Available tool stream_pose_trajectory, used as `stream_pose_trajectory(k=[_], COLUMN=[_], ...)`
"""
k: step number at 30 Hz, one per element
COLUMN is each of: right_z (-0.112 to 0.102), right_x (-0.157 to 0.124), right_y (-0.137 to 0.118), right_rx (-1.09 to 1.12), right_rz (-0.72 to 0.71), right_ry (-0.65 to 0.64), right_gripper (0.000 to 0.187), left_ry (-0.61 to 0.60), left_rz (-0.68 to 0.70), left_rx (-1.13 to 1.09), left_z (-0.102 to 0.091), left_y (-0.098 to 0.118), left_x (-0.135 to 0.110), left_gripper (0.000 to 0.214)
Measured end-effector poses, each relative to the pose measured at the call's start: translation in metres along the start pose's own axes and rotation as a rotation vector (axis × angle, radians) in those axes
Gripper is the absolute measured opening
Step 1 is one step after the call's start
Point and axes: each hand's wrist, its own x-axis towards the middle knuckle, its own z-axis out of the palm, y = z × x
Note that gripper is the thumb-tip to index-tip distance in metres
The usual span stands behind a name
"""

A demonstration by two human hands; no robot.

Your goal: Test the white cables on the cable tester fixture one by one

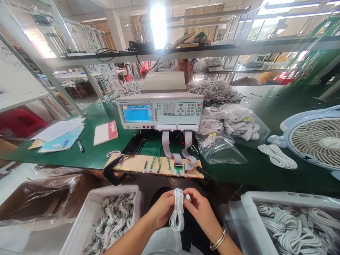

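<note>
Coiled white cable between two bare hands, held above the lap and just in front of the desk. The left hand grips the upper side of the coil, which hangs nearly upright with a tie around its middle. The right hand, its wrist ringed by a bracelet, pinches a small white connector between thumb and finger, beside the coil's upper end. To either side stand a left bin and a right bin, both filled with similar coils. On the desk, an instrument displays a lit blue screen; from it, grey ribbon cables descend to a wooden board at the near edge. Right of the instrument: clear bags containing cable, a loose coil and a fan. Left: a red-and-white booklet, papers and a marker pen
</note>
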Motion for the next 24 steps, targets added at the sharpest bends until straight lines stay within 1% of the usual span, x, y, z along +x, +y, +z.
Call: stream_pose_trajectory(k=[3, 5, 7, 10, 13, 15, 18, 20, 22, 24], right_z=[0.005, 0.007, 0.008, 0.008, 0.008, 0.008, 0.011, 0.013, 0.013, 0.012], right_x=[0.003, 0.005, 0.007, 0.009, 0.011, 0.011, 0.01, 0.008, 0.004, 0.0], right_y=[0.003, 0.005, 0.006, 0.006, 0.006, 0.008, 0.012, 0.013, 0.013, 0.011], right_rx=[-0.039, -0.072, -0.102, -0.068, 0.048, 0.108, 0.157, 0.177, 0.16, 0.14], right_rz=[0.006, 0.012, 0.01, 0.033, 0.133, 0.179, 0.224, 0.261, 0.251, 0.192], right_ry=[0.006, 0.023, 0.032, 0.027, 0.009, 0.026, 0.055, 0.043, 0.057, 0.07], right_gripper=[0.012, 0.014, 0.018, 0.022, 0.023, 0.017, 0.006, 0.009, 0.013, 0.01], left_ry=[0.047, 0.101, 0.125, 0.119, 0.09, 0.078, 0.064, 0.045, 0.035, 0.061], left_rz=[0.0, 0.033, 0.077, 0.149, 0.19, 0.19, 0.137, 0.089, 0.063, 0.07], left_rx=[-0.067, -0.061, -0.019, 0.08, 0.165, 0.192, 0.216, 0.234, 0.239, 0.216], left_z=[-0.004, -0.006, -0.007, -0.007, -0.004, -0.002, -0.002, -0.003, -0.005, -0.006], left_y=[0.0, -0.001, -0.002, -0.001, 0.003, 0.004, 0.004, 0.001, -0.001, -0.004], left_x=[0.004, 0.007, 0.009, 0.009, 0.007, 0.005, 0.003, 0.002, 0.001, 0.0], left_gripper=[0.023, 0.025, 0.025, 0.023, 0.021, 0.022, 0.023, 0.024, 0.025, 0.026])
